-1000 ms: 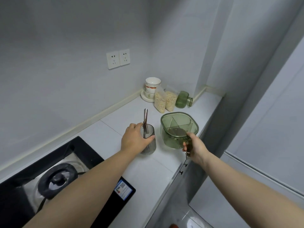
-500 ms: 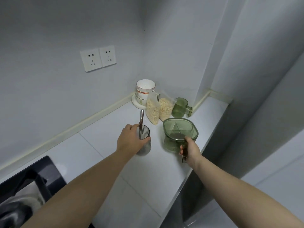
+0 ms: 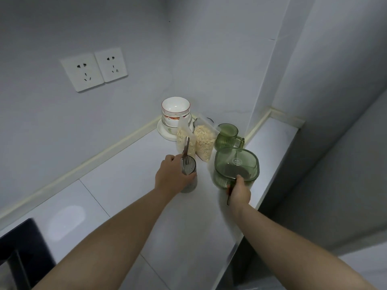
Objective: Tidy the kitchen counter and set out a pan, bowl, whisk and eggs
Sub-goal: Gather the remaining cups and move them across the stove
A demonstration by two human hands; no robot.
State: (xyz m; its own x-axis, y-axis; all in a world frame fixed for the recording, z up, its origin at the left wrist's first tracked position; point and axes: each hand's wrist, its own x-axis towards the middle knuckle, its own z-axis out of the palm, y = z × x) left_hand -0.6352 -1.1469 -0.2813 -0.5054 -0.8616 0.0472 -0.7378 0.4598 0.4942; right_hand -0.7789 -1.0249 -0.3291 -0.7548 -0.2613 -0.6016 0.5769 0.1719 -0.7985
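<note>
Two ribbed vessels held: grey cup (image 3: 190,168) left, green container (image 3: 236,164) right.

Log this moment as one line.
left hand: grips grey ribbed cup holding metal utensil | right hand: grips handle of green divided container | corner: stacked bowls, clear bags of flakes, green mug

The left hand (image 3: 172,177), right hand (image 3: 238,190) and forearms (image 3: 117,231) are bare.

Counter (image 3: 125,185): plate (image 3: 165,133), 2 grain bags (image 3: 204,141), grn mug (image 3: 226,136).
</note>
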